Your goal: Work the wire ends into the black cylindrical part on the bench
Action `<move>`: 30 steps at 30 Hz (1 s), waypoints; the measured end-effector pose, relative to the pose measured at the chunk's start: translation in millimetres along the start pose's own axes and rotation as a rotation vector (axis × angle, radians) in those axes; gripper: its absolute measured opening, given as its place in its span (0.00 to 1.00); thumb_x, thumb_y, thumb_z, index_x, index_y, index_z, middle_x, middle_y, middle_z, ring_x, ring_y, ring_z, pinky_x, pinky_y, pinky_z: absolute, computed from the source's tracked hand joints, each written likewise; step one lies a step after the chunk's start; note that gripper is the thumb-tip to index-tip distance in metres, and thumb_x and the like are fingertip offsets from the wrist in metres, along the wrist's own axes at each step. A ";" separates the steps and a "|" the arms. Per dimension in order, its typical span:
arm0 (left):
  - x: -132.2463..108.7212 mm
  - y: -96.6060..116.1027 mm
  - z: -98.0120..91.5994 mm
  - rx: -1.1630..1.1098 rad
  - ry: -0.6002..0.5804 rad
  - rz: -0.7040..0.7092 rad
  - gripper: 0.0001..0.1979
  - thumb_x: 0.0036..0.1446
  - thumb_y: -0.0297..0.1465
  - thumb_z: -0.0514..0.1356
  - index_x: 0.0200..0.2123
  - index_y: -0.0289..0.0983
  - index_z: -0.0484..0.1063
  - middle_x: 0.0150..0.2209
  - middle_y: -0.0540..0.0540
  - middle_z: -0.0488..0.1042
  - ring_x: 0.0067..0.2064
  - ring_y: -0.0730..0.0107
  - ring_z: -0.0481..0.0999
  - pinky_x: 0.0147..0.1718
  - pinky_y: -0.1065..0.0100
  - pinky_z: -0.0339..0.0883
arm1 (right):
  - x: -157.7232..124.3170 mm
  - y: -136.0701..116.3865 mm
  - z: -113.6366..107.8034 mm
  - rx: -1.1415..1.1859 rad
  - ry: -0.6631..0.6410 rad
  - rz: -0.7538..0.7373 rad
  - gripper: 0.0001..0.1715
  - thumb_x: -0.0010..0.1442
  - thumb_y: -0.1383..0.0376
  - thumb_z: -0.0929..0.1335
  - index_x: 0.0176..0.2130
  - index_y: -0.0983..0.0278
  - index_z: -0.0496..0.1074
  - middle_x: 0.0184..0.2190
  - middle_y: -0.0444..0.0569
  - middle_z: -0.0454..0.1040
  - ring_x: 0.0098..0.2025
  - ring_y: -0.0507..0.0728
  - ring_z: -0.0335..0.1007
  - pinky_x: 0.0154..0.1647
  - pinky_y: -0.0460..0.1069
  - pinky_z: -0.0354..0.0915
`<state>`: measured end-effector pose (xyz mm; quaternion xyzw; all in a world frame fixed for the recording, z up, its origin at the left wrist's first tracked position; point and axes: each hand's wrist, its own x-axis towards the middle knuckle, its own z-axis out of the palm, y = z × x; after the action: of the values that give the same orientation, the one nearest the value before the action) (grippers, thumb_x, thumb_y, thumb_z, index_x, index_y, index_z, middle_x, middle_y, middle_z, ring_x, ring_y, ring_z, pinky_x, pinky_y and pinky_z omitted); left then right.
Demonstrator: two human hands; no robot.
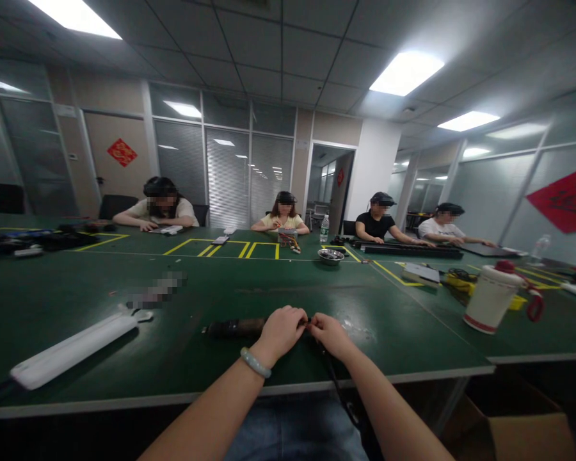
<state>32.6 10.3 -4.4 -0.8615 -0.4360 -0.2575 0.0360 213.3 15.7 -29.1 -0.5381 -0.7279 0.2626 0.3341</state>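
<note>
A dark, worn cylindrical tool [237, 328] lies on the green table in front of me, its narrower end pointing left. My left hand [283, 330], with a pale bangle at the wrist, is closed around the tool's right end. Close against it, my right hand [331, 333] pinches the black cable [335, 378] where it meets the tool. The cable runs down over the table edge towards my lap. My fingers hide the joint between cable and tool.
A white power strip [77, 351] lies at the left. At the right stands a white mug [492, 299] with a red lid. A metal bowl [331, 257] holds small dark items. Several people sit along the far side. An open cardboard box [530, 435] is below the table.
</note>
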 end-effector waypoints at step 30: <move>-1.2 1.6 -1.7 -0.066 0.009 -0.033 0.11 0.59 0.30 0.54 0.43 0.41 0.73 0.40 0.47 0.76 0.44 0.65 0.72 0.46 0.65 0.63 | -1.4 1.0 -1.7 -0.052 0.011 -0.018 0.09 0.58 0.62 0.64 0.28 0.63 0.66 0.19 0.39 0.67 0.22 0.48 0.61 0.23 0.43 0.53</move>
<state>32.6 8.0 -3.3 -0.8537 -0.4415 -0.2762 0.0052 215.5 14.7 -29.1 -0.5414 -0.7375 0.2377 0.3263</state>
